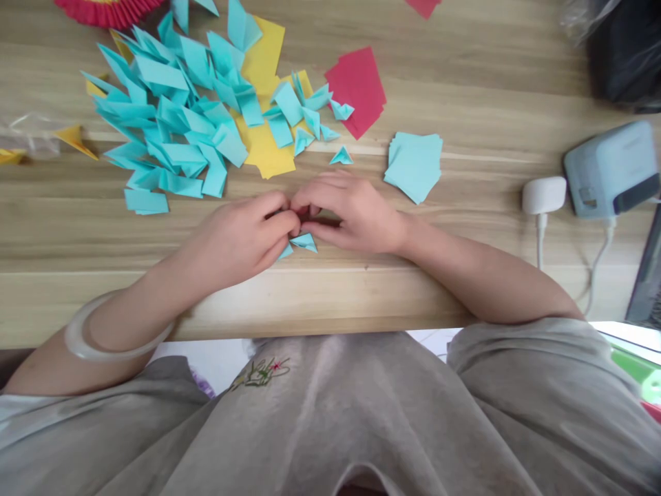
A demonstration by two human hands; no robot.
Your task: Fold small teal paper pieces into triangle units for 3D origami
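Observation:
My left hand (242,238) and my right hand (351,210) meet at the middle of the wooden table (465,275), fingers pinched together on a small folded piece of light-blue paper (304,242). Only the paper's pointed corners stick out below my fingers. A pale bangle (103,344) circles my left wrist. Beyond my hands lies a big heap of folded light-blue paper pieces (175,124) on yellow sheets (266,148). A stack of flat light-blue squares (414,165) sits just right of my right hand.
Red paper sheets (358,89) lie behind the stack. A red pleated paper object (103,10) is at the top left. A white plug (543,196) and a grey-blue device (609,169) with cables stand at the right. A clear plastic bag (25,134) lies at the left edge.

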